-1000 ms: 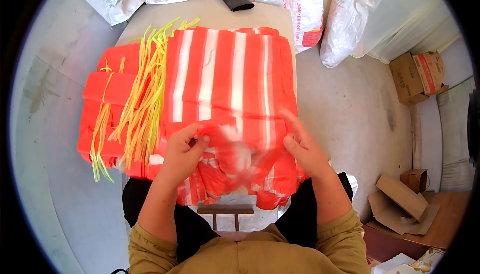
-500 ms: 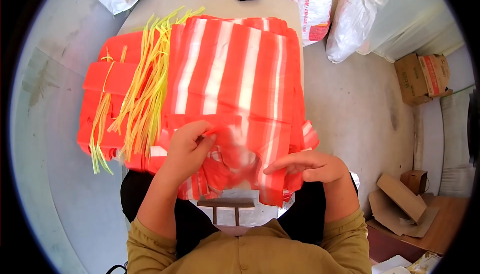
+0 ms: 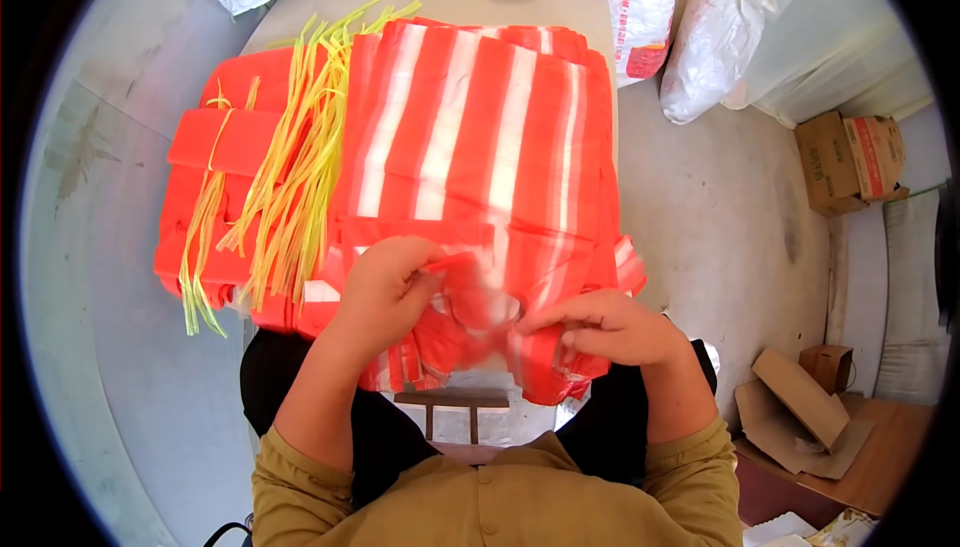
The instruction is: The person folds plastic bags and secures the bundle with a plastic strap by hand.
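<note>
While left grip (image 3: 395, 282) pinches, red-white sheeting (image 3: 482, 305) between, right grip (image 3: 628, 329) touching

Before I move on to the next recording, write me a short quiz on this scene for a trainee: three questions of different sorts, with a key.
1. Multiple choice: What is seen at the upper right of the view, near the wall?
A) a ladder
B) a cardboard box
C) a bucket

2. Fill in the blank: As the wearer sees it, the yellow strands lie to the ____ of the striped stack.

3. True or false: The left hand is pinching red material.

Key: 1. B; 2. left; 3. true.
</note>
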`<state>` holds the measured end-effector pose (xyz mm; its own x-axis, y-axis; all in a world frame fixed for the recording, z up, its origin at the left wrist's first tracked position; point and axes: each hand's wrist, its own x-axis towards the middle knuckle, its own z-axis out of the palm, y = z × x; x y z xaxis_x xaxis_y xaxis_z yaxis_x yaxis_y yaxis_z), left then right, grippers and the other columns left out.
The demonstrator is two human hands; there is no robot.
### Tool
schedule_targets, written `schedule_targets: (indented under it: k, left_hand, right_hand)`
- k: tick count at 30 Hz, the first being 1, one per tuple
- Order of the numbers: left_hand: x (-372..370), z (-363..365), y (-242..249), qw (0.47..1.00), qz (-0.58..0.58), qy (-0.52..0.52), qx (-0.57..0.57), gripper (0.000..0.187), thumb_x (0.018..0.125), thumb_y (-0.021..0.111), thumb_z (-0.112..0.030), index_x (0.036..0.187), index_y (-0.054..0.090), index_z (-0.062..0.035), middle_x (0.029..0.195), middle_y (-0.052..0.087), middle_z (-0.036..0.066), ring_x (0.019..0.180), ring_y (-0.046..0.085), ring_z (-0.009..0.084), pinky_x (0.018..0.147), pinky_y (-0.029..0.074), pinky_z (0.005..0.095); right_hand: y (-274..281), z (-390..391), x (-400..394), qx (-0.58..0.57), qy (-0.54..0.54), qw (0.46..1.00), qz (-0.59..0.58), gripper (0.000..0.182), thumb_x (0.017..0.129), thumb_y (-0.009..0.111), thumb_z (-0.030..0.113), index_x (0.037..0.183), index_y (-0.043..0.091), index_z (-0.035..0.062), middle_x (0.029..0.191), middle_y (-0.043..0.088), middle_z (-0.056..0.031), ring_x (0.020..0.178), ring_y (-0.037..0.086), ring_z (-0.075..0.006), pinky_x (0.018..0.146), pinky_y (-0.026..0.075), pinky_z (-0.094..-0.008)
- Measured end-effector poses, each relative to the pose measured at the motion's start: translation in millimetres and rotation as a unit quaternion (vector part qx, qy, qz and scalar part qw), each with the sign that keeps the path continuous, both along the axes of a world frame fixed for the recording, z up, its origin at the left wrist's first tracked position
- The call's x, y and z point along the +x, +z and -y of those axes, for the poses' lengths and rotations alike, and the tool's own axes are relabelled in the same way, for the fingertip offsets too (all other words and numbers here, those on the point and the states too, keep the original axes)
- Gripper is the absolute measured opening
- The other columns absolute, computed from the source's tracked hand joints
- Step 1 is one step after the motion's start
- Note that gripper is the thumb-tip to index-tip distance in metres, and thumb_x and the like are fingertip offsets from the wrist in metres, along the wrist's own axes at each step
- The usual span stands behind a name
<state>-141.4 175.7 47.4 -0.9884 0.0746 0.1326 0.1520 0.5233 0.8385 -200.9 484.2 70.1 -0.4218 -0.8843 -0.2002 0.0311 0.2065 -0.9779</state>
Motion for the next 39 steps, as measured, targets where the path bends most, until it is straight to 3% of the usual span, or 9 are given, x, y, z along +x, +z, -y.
schedule_targets:
  k: [4, 7, 13, 19, 21, 25, 31, 34, 39]
  left_hand:
    - [0, 7, 2, 0.994, -0.026, -0.066, -0.085, 0.024, 0.082, 0.069, 0.003, 0.106, 0.069, -0.0031, 0.105, 0.071, 0.014, 0.1, 0.067, 0.0362, 0.085, 0.054, 0.0425]
    - [1, 8, 4, 0.991, -0.029, -0.087, -0.098, 0.025, 0.08, 0.069, 0.004, 0.104, 0.069, -0.0033, 0.109, 0.071, 0.013, 0.104, 0.067, 0.036, 0.089, 0.054, 0.0428]
    - [0, 10, 1, 0.991, -0.037, -0.099, -0.086, 0.025, 0.08, 0.07, 0.003, 0.104, 0.069, -0.0037, 0.109, 0.071, 0.013, 0.105, 0.067, 0.0357, 0.089, 0.054, 0.0433]
    - [0, 11, -2, 0.99, -0.044, -0.104, -0.09, 0.026, 0.078, 0.07, 0.003, 0.103, 0.069, -0.0041, 0.108, 0.071, 0.013, 0.103, 0.066, 0.0358, 0.086, 0.054, 0.0446]
    - [1, 11, -1, 0.988, -0.056, -0.106, -0.093, 0.028, 0.077, 0.07, 0.004, 0.103, 0.069, -0.0043, 0.109, 0.07, 0.012, 0.103, 0.066, 0.036, 0.086, 0.054, 0.045]
    - [6, 9, -5, 0.984, -0.094, -0.101, -0.114, 0.032, 0.075, 0.068, 0.004, 0.105, 0.069, -0.0044, 0.113, 0.07, 0.013, 0.102, 0.066, 0.0366, 0.085, 0.054, 0.0458]
    - [6, 10, -11, 0.982, -0.097, -0.108, -0.121, 0.035, 0.074, 0.066, 0.005, 0.108, 0.069, -0.0045, 0.111, 0.069, 0.014, 0.1, 0.066, 0.0374, 0.084, 0.054, 0.0462]
    - [6, 9, -7, 0.981, -0.096, -0.11, -0.127, 0.037, 0.074, 0.065, 0.005, 0.11, 0.07, -0.0052, 0.108, 0.068, 0.014, 0.098, 0.065, 0.0373, 0.081, 0.054, 0.0459]
    - [7, 8, -16, 0.983, -0.115, -0.088, -0.113, 0.032, 0.076, 0.066, 0.002, 0.106, 0.07, -0.0074, 0.093, 0.063, 0.012, 0.089, 0.063, 0.0365, 0.076, 0.053, 0.0458]
  right_hand:
    - [-5, 9, -6, 0.036, -0.103, 0.974, 0.199, 0.046, 0.09, 0.052, -0.004, 0.135, 0.062, -0.0016, 0.116, 0.074, -0.0109, 0.113, 0.069, -0.0206, 0.095, 0.055, -0.0331]
    - [-11, 26, -8, 0.043, -0.15, 0.981, 0.118, 0.043, 0.088, 0.05, -0.013, 0.126, 0.067, -0.0024, 0.113, 0.072, -0.0065, 0.086, 0.07, -0.01, 0.082, 0.056, -0.0265]
    - [-14, 49, -5, 0.069, -0.111, 0.968, -0.216, 0.038, 0.085, 0.052, -0.016, 0.117, 0.068, -0.0025, 0.107, 0.071, -0.0052, 0.097, 0.068, -0.0141, 0.083, 0.056, -0.0305]
    - [-24, 53, -15, -0.07, -0.225, 0.972, 0.019, 0.04, 0.08, 0.067, -0.007, 0.119, 0.066, 0.0, 0.104, 0.069, -0.0061, 0.096, 0.066, -0.0124, 0.081, 0.055, -0.0297]
    - [-21, 49, -22, 0.019, -0.272, 0.959, 0.073, 0.043, 0.078, 0.071, -0.004, 0.121, 0.066, -0.0002, 0.107, 0.069, -0.006, 0.094, 0.066, -0.0116, 0.079, 0.055, -0.0286]
    - [3, 76, -23, 0.139, -0.268, 0.953, -0.007, 0.046, 0.079, 0.075, -0.001, 0.124, 0.065, -0.0013, 0.108, 0.068, -0.0056, 0.089, 0.065, -0.0106, 0.076, 0.055, -0.0274]
    - [2, 94, -19, 0.138, -0.247, 0.916, -0.285, 0.048, 0.086, 0.081, 0.021, 0.126, 0.067, -0.0008, 0.106, 0.072, -0.0169, 0.1, 0.071, -0.0295, 0.088, 0.056, -0.0388]
    - [14, 103, -20, 0.184, -0.233, 0.908, -0.294, 0.049, 0.087, 0.08, 0.025, 0.128, 0.068, 0.0019, 0.114, 0.072, -0.0176, 0.105, 0.07, -0.035, 0.091, 0.055, -0.0409]
    - [8, 107, -24, 0.145, -0.189, 0.942, -0.235, 0.045, 0.087, 0.078, 0.018, 0.127, 0.068, 0.0009, 0.109, 0.073, -0.0148, 0.098, 0.071, -0.0267, 0.087, 0.056, -0.0368]
